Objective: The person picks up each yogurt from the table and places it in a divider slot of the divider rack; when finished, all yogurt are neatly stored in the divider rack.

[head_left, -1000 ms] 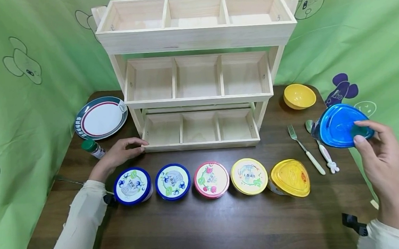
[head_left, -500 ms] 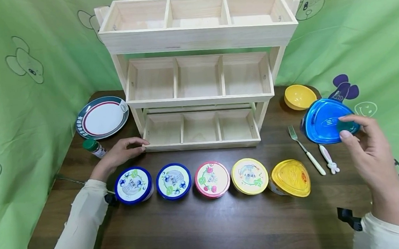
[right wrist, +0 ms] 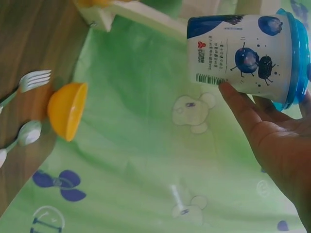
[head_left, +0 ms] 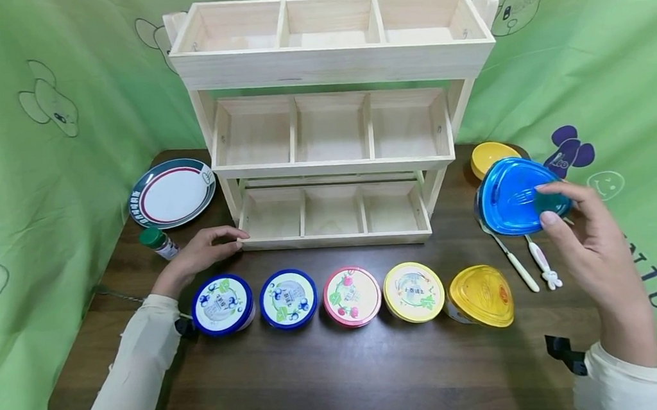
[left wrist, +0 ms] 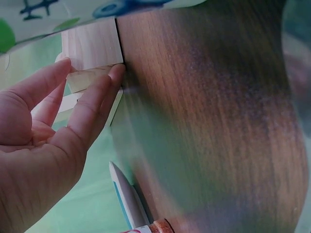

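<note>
My right hand (head_left: pixel 601 254) holds up a tub with a blue plastic lid (head_left: pixel 516 196), its thumb and fingers at the lid's near edge. In the right wrist view, the white tub wall (right wrist: pixel 243 53) shows printed blueberries and a barcode, with fingertips (right wrist: pixel 233 97) against it. My left hand (head_left: pixel 202 253) holds the left front corner of the wooden rack's lowest tray (head_left: pixel 331 239); in the left wrist view the fingertips (left wrist: pixel 115 73) lie at the edges of the tray's wooden end (left wrist: pixel 92 48). All three tray tiers have three compartments with nothing in them.
Several lidded tubs, including a pink-lidded one (head_left: pixel 352 296) and a yellow-lidded one (head_left: pixel 480 296), line the table front. A plate (head_left: pixel 172 195) and green-capped jar (head_left: pixel 159 242) sit left. Fork (head_left: pixel 512 261), spoon (head_left: pixel 543 264) and yellow bowl (head_left: pixel 489 154) lie right.
My right hand has carried the blue-lidded tub left and slightly up in the head view; it now overlaps the fork, spoon and bowl. The left hand stays at the tray corner.
</note>
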The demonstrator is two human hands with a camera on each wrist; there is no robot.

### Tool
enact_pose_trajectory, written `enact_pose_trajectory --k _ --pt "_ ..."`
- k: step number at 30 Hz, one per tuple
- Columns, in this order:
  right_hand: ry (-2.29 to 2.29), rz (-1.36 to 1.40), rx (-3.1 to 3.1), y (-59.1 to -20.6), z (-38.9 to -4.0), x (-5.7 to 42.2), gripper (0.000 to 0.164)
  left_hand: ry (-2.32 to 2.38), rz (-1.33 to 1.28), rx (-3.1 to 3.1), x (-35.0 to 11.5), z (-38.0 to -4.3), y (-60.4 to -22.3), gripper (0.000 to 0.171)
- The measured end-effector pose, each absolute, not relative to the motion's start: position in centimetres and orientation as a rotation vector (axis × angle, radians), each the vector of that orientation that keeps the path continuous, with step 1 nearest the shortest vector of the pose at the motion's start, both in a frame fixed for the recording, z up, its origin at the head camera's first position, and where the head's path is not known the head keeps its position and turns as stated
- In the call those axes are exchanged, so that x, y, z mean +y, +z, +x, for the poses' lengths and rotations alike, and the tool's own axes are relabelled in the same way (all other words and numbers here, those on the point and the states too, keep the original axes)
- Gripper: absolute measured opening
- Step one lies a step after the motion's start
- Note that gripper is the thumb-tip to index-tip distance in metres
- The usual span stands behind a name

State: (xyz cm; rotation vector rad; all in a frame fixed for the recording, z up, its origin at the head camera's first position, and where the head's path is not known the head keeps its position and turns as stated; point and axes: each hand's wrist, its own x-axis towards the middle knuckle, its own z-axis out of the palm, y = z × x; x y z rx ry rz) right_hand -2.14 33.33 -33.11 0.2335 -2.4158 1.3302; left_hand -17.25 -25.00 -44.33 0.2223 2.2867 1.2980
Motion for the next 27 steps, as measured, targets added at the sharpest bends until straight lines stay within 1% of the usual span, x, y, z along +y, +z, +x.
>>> enact_pose_trajectory --k 5,8,10,15,21,27 --pt "1.371 0.35 -2.383 -32.2 -2.6 32.0 0.044 1.298 0.214 2.289 -25.0 -17.3 -44.4 0.032" --pt "1.448 0.367 -2.366 -31.6 -3.1 31.1 0.044 1.303 0.212 2.288 -25.0 -17.3 -44.4 0.032" --pt "1.532 0.426 -2.315 -31.3 -3.3 30.8 0.043 1.309 0.214 2.284 -25.0 -17.3 -44.5 0.032" --pt "1.708 0.678 -2.14 -31.2 -4.3 30.8 0.04 1.313 0.226 2.283 -25.0 -17.3 -44.6 0.032" --pt "1.724 0.692 -2.134 -30.3 -5.2 30.0 0.042 1.323 0.27 2.288 -25.0 -17.2 -44.5 0.032" --pt "1.797 0.708 -2.059 -29.2 -6.5 28.3 0.038 1.33 0.278 2.287 -24.9 -17.2 -44.7 0.033"
